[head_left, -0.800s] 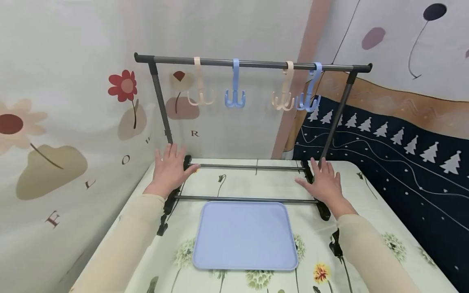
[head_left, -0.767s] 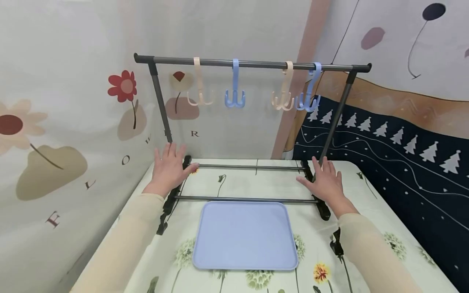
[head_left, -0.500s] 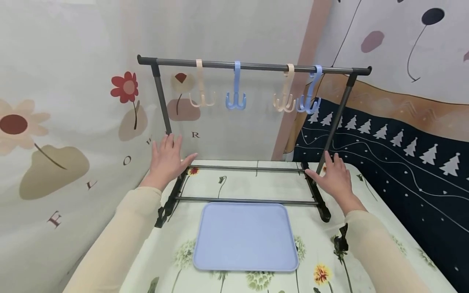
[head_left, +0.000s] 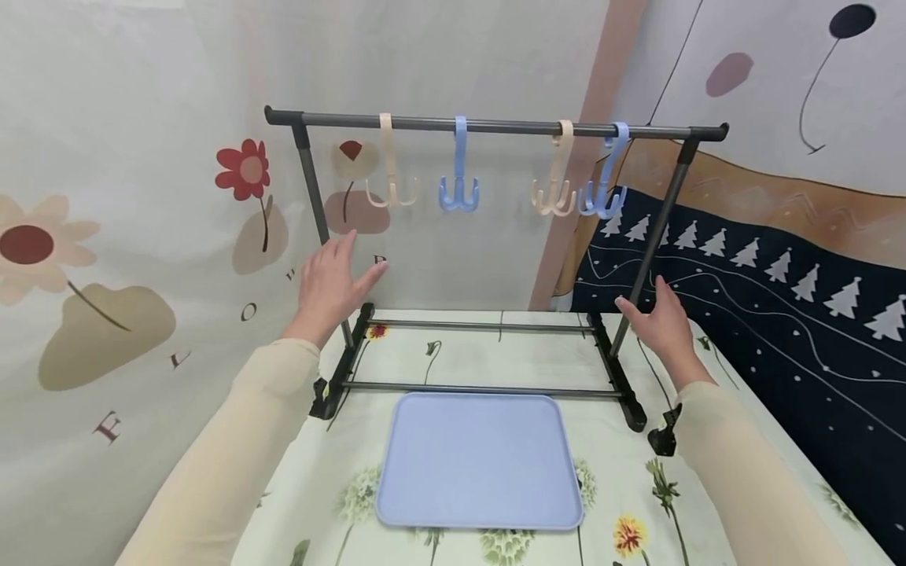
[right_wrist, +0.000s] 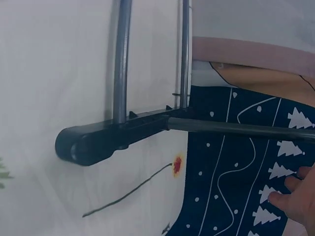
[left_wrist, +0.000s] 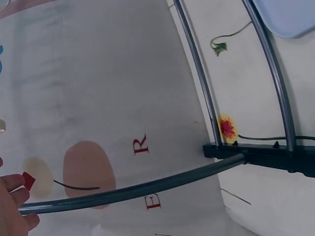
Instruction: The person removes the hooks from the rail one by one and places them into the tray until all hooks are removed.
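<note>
Item: small garment rack, dark grey metal, standing at the far edge of the desk, which carries a floral cloth. Two uprights rise from black feet; two low crossbars join the feet.

Top rail holds four plastic hooks: beige hook nearest the left upright, blue hook near the middle, a second beige hook and a second blue hook hanging just beside each other toward the right upright.

Left hand: fingers spread and straight, raised at the left upright, thumb pointing inward; the left wrist view shows fingertips beside the tube, contact uncertain, nothing gripped.

Right hand: fingers relaxed and apart, at the lower part of the right upright; the right wrist view shows fingertips just below the tube, holding nothing.

Blue tray: flat, rounded corners, on the desk just in front of the near crossbar, between the two arms.
</note>
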`<state>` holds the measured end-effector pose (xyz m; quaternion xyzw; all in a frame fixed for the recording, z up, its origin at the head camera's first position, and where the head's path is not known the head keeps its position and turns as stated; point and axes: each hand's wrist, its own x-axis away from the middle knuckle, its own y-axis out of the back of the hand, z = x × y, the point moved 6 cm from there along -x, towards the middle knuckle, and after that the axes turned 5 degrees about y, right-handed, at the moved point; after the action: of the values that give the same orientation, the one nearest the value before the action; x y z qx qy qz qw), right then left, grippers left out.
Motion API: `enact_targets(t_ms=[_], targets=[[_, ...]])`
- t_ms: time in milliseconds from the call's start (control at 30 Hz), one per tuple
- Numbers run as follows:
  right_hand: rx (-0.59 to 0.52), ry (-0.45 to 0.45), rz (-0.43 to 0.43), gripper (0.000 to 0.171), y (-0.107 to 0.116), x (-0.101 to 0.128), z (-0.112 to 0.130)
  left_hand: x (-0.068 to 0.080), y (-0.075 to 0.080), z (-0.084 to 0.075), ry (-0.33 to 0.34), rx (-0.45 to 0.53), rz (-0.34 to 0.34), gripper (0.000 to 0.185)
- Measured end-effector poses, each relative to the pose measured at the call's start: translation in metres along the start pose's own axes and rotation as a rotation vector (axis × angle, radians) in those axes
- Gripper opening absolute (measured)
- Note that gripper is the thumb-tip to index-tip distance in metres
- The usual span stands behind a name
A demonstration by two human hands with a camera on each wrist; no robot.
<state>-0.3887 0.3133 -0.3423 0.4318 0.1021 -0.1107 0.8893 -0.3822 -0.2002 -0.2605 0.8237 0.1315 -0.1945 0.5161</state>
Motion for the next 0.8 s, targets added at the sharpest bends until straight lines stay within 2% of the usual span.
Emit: enact_targets(t_ms=[300, 533, 667, 800], targets=[[-0.174, -0.060, -0.048, 0.088, -0.004, -0.018, -0.007, -0.013, 0.012, -0.009, 0.061, 0.192, -0.047, 0.080], [-0.401, -0.153, -0.122, 0.074, -0.012, -0.023, -0.011, -0.023, 0.018, -0.015, 0.131, 0.376, -0.108, 0.077], [-0.451, -0.190, -0.162, 0.067, -0.016, -0.026, -0.016, -0.031, 0.023, -0.022, 0.140, 0.462, -0.161, 0.072], [-0.456, -0.219, -0.199, 0.063, -0.020, -0.028, -0.021, -0.039, 0.028, -0.027, 0.180, 0.535, -0.187, 0.071]])
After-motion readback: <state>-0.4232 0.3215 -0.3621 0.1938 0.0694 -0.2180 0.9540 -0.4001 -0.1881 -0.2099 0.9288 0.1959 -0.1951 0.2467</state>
